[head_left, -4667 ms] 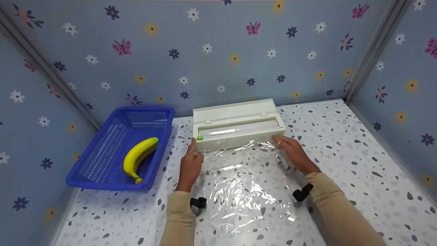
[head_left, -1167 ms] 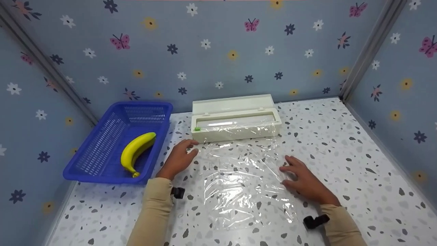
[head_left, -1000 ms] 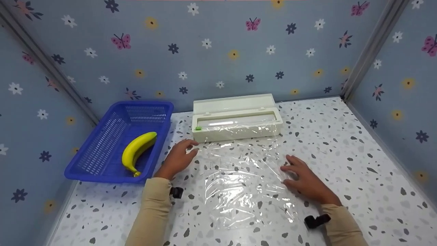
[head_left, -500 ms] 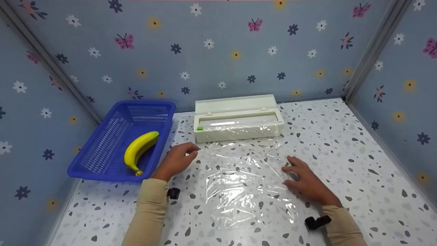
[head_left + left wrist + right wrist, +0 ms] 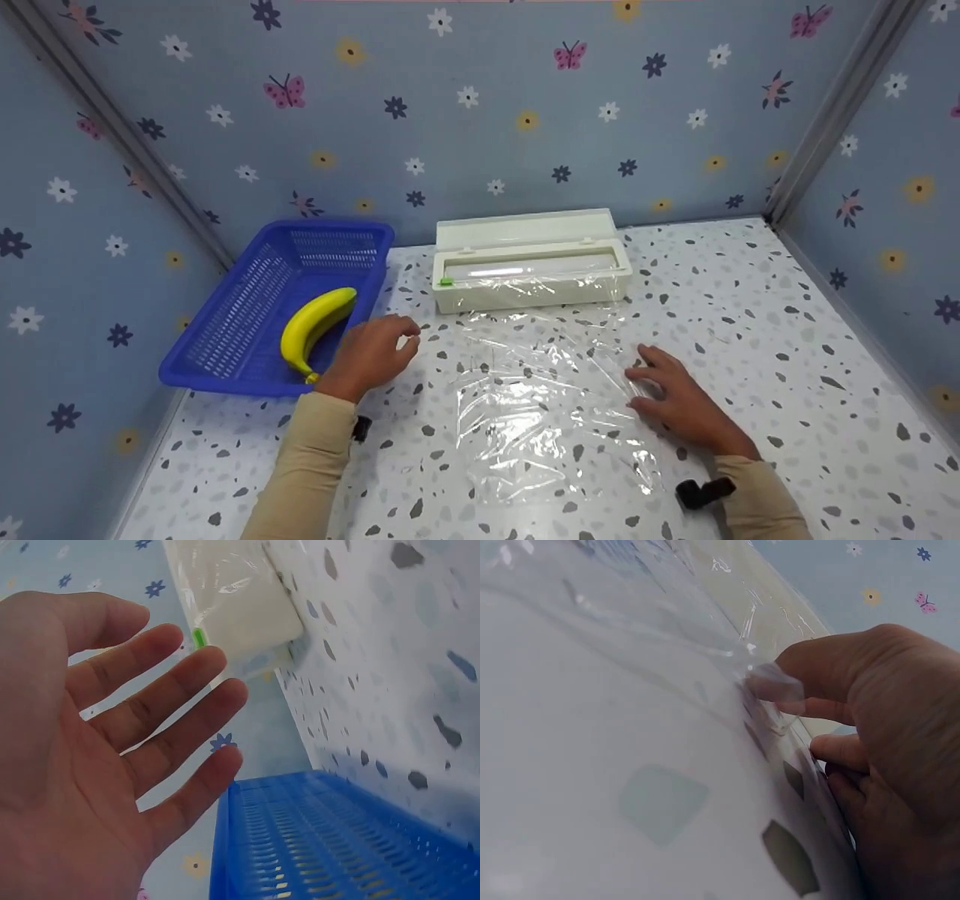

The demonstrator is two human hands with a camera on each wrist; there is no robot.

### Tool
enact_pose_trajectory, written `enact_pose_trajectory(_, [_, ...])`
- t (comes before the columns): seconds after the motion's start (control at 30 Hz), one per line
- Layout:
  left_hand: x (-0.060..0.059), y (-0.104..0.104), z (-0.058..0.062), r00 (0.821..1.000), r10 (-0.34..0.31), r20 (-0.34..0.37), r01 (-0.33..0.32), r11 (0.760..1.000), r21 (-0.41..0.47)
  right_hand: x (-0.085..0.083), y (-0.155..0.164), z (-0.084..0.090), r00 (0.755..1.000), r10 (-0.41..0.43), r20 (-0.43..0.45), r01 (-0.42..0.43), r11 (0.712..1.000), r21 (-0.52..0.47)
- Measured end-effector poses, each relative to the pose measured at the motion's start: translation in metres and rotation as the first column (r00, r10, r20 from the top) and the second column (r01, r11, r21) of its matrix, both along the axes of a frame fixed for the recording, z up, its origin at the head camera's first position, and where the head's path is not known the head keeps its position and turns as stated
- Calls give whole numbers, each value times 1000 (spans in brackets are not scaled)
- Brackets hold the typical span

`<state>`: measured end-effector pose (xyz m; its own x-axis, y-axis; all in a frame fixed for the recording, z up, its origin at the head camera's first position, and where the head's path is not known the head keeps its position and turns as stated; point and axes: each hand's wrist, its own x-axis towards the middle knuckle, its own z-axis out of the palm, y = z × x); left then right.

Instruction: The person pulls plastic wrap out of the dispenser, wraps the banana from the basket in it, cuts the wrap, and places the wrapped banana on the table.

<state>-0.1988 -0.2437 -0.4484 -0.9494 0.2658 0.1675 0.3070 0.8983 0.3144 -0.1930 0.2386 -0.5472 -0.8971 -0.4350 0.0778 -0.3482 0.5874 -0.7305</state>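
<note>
My left hand (image 5: 371, 356) hovers by the right rim of a blue plastic basket (image 5: 176, 371), fingers loosely bent and holding nothing. Inside the basket lies a yellow banana (image 5: 306, 334), its stem end close to my left wrist. A sheet of clear cling film (image 5: 517, 420) stretches over the table from a white cling film dispenser (image 5: 534, 296), whose lid stands raised. My right hand (image 5: 682, 397) rests at the film's right edge with fingers spread. In the right wrist view, the thumb (image 5: 817, 664) touches the crinkled film edge.
A green slider (image 5: 447, 282) sits at the left end of the dispenser. The speckled white table (image 5: 795, 420) runs back to a blue flowered wall (image 5: 480, 142), with similar panels left and right. Black wrist cameras (image 5: 703, 493) are strapped on both sleeves.
Earlier both hands were at the dispenser's front ends; they have come back from it. Lately my left hand has moved left to the basket's rim, while the right stays at the film's edge.
</note>
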Motion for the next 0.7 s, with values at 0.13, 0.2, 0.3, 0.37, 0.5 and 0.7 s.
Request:
enact_pose_trajectory(0.13, [1,-4,0,997,-1,-79,-4,997,-72,0,1,-1,1000,1,2,-1,1000,2])
enact_pose_trajectory(0.2, [1,-6,2,996,5,-94,-12,998,-69,-1,1,-1,1000,3,1,-3,1000,6])
enact_pose_trajectory(0.3, [2,-10,7,993,13,-114,-18,999,-41,-1,1,-1,1000,8,-5,-8,1000,5])
enact_pose_trajectory(0.37, [1,-13,11,990,10,-138,-14,999,-31,-1,1,-1,1000,12,-8,-12,1000,4])
enact_pose_trajectory(0.5, [0,-21,11,987,-3,-159,-1,1000,-23,-1,0,-2,1000,12,-8,-11,1000,7])
enact_pose_trajectory(0.7, [-3,-26,9,984,13,-177,-23,998,-53,-1,0,-2,1000,3,-19,-3,1000,0])
